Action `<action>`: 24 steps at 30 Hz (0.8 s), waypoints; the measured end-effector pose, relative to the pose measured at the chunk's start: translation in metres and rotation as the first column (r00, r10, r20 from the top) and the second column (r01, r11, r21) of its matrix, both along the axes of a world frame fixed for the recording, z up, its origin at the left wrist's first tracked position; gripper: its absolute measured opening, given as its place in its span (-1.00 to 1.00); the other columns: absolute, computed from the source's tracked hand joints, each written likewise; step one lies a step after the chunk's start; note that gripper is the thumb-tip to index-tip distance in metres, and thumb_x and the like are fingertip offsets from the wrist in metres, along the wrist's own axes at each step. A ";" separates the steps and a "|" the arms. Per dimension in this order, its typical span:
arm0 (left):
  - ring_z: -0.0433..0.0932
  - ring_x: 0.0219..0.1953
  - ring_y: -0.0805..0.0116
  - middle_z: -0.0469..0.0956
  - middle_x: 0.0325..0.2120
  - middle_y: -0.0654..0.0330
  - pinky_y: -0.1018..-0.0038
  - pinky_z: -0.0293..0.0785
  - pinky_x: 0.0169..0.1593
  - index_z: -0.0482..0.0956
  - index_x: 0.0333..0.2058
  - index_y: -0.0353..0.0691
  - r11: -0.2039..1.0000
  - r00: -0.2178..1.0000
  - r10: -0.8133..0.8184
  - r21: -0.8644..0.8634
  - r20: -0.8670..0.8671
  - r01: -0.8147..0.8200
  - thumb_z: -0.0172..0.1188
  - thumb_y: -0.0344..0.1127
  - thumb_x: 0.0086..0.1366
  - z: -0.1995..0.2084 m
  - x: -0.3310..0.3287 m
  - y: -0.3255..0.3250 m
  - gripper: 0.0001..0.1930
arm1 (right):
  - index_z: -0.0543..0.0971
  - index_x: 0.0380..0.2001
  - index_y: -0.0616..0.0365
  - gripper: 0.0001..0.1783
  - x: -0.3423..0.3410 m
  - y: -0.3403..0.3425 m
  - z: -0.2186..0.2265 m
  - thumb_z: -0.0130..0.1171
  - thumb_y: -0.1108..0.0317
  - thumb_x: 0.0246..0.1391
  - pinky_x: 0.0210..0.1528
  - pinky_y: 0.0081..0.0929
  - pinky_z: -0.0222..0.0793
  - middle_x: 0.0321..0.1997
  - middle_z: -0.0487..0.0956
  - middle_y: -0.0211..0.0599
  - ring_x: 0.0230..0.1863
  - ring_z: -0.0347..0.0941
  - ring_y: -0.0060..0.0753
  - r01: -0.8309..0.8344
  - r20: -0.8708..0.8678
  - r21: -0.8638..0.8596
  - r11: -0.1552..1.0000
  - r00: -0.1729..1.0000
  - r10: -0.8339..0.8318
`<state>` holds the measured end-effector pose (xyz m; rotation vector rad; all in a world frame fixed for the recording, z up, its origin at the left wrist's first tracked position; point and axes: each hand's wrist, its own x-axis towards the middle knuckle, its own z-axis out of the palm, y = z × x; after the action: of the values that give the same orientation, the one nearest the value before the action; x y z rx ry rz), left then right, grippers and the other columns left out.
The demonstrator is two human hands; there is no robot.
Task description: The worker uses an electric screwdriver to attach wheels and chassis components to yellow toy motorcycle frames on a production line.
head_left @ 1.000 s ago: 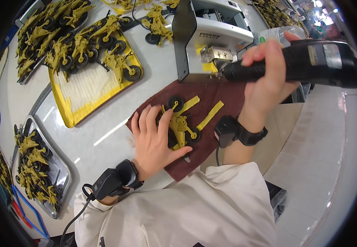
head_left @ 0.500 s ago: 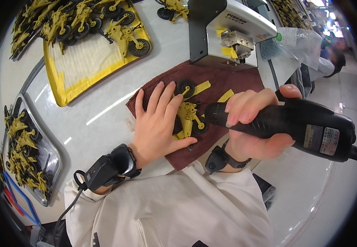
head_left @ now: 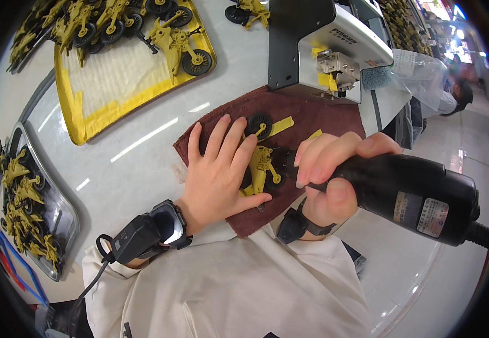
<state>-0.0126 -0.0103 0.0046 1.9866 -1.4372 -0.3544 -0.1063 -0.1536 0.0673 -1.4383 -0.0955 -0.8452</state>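
A yellow toy motorcycle with black wheels lies on a dark red cloth. My left hand is spread flat over its left side, fingers apart and thumb below it, covering part of the toy. In my right hand is a black electric screwdriver, gripped around its front part. Its tip points left at the toy's right side, by the lower wheel; whether the bit touches is hidden. Yellow strips lie on the cloth beside the upper wheel.
A yellow-edged tray with several toy motorcycles stands at the upper left. More fill a metal tray at the left. Behind the cloth stands a white and black machine. A screwdriver cord runs off right. A person is far off right.
My right hand and the screwdriver have shifted slightly left, and the screwdriver's back end has dropped lower. The right thumb has drawn inward. My left hand stays spread on the toy motorcycle.
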 end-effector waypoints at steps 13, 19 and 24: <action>0.14 0.23 -0.05 0.24 0.12 -0.04 -0.12 -0.11 0.24 0.38 0.02 -0.28 0.999 0.999 -0.036 -0.028 0.002 0.036 0.37 0.22 -0.20 0.001 0.002 -0.001 -0.12 | 0.29 -0.05 0.20 -0.61 0.026 -0.081 0.067 0.00 0.20 0.15 -0.40 -0.38 0.29 -0.58 0.40 -0.34 -0.63 0.26 -0.41 0.636 0.130 -0.270 0.723 0.768 -0.627; 0.13 0.25 -0.04 0.22 0.16 -0.05 -0.18 -0.20 0.26 0.37 0.03 -0.28 1.000 1.000 -0.020 -0.020 0.021 0.020 0.35 0.22 -0.18 0.003 0.004 0.003 -0.12 | 0.19 0.04 0.15 -0.55 0.018 -0.043 0.061 0.00 0.29 0.10 -0.47 -0.33 0.22 -0.63 0.31 -0.36 -0.68 0.26 -0.42 0.417 -0.072 -0.161 0.895 0.899 -0.432; 0.13 0.27 -0.04 0.21 0.20 -0.03 -0.23 -0.23 0.24 0.33 0.03 -0.30 0.999 0.999 -0.034 -0.020 0.033 0.034 0.38 0.22 -0.21 0.005 0.003 0.003 -0.09 | 0.13 0.10 0.19 -0.36 -0.012 0.001 0.042 0.12 0.10 0.10 -0.57 -0.35 0.28 -0.56 0.40 -0.29 -0.67 0.33 -0.37 0.092 0.071 -0.251 0.964 0.994 -0.077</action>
<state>-0.0095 -0.0078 0.0098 1.9622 -1.4905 -0.3225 -0.1183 -0.1522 0.1090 -1.6664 -0.1958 -0.9742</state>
